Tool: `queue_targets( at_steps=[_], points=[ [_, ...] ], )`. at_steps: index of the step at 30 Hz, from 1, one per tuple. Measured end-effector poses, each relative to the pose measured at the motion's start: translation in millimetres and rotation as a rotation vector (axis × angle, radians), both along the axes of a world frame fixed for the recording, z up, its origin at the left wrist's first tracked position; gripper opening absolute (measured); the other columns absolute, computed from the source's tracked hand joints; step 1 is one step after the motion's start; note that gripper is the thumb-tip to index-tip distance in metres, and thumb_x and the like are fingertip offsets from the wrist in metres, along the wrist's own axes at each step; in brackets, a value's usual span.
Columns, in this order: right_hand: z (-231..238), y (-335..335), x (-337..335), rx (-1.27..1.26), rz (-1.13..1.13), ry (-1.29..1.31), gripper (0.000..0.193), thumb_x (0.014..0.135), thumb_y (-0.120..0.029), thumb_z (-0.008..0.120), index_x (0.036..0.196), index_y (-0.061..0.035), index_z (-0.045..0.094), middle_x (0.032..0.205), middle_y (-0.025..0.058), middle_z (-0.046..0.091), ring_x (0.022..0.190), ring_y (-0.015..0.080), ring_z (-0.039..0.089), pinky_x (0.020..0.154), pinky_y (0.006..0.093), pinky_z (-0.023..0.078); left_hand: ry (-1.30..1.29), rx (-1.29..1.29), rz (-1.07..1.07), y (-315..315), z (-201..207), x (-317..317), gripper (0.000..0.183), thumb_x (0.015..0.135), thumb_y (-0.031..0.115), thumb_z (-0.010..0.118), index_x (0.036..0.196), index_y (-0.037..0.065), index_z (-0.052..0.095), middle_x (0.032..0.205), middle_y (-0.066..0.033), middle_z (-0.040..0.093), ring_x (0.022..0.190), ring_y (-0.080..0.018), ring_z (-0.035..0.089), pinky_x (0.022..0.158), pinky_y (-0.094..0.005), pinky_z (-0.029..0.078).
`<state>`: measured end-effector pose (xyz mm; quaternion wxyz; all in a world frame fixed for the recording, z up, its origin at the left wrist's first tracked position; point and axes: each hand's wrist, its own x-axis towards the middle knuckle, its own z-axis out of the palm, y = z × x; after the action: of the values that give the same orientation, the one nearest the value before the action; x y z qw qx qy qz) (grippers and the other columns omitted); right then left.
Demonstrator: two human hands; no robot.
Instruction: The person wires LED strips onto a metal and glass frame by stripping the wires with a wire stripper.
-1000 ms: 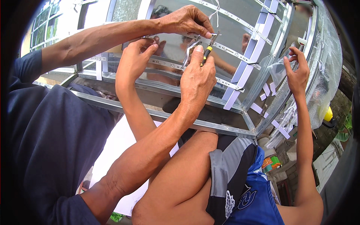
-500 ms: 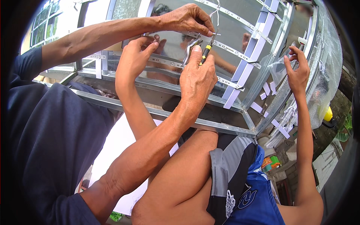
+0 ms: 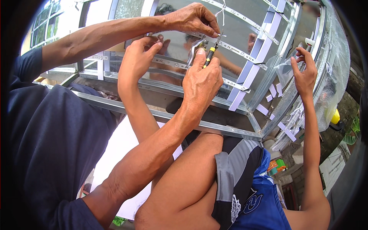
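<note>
My right hand (image 3: 201,78) reaches up from the lower left and is shut on a small tool with a yellow and black handle (image 3: 209,55). The tool's tip meets a perforated metal strip (image 3: 234,49) on an aluminium frame (image 3: 214,128) that carries a reflective panel. My left hand (image 3: 189,19) comes in from the upper left. It pinches a thin pale wire (image 3: 221,11) just above the tool. A co-worker's hand (image 3: 136,61) presses on the strip to the left of mine.
The co-worker in blue and grey shorts (image 3: 245,180) sits under the frame. Their other hand (image 3: 304,74) grips the frame's right side by clear bubble wrap (image 3: 337,65). White tape strips (image 3: 249,82) cross the frame bars. My dark shirt (image 3: 50,145) fills the left.
Both my hands stay at the same spot on the strip, with only slight shifts. The co-worker's hands hold where they were.
</note>
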<state>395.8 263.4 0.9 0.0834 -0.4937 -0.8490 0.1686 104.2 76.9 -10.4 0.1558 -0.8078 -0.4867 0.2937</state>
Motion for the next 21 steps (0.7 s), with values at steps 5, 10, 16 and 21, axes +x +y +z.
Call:
queue_targets(
  at_steps=[5,10,16,21],
  points=[
    [-0.1,0.1,0.6,-0.002,-0.008,0.005,0.033,0.09,-0.011,0.073,0.123,-0.0078,0.068,0.103,0.0065,0.07,0.089,0.0181,0.068,0.087,0.0361,0.052,-0.013,0.024,0.012,-6.5,-18.0,4.7,0.044,0.103,0.038,0.063,0.079,0.002,0.058,0.066,-0.0111,0.057,0.065,-0.0186,0.059,0.062,-0.0308,0.051],
    [-0.7,0.3,1.1,-0.004,-0.005,0.005,0.033,0.09,-0.011,0.073,0.122,-0.0079,0.068,0.102,0.0061,0.07,0.089,0.0178,0.068,0.087,0.0358,0.052,-0.107,-0.02,0.03,-7.3,-34.4,6.1,0.043,0.103,0.039,0.062,0.08,0.003,0.057,0.069,-0.0121,0.057,0.067,-0.0204,0.06,0.062,-0.0326,0.051],
    [-0.9,0.9,1.3,0.005,0.013,0.007,0.033,0.09,-0.01,0.073,0.122,-0.0068,0.068,0.102,0.006,0.07,0.087,0.0163,0.066,0.086,0.0343,0.052,-0.076,-0.073,0.015,-5.8,-16.4,-0.3,0.041,0.103,0.04,0.061,0.085,0.003,0.056,0.079,-0.0144,0.06,0.073,-0.0264,0.064,0.063,-0.0368,0.051],
    [-0.3,0.3,0.7,0.006,0.008,0.003,0.031,0.09,-0.011,0.073,0.121,-0.0089,0.069,0.101,0.005,0.07,0.088,0.0171,0.067,0.087,0.0355,0.052,-0.194,-0.115,0.053,0.9,-7.8,-4.0,0.04,0.104,0.037,0.06,0.088,0.001,0.057,0.087,-0.0167,0.062,0.077,-0.0276,0.066,0.065,-0.0376,0.053]
  ],
)
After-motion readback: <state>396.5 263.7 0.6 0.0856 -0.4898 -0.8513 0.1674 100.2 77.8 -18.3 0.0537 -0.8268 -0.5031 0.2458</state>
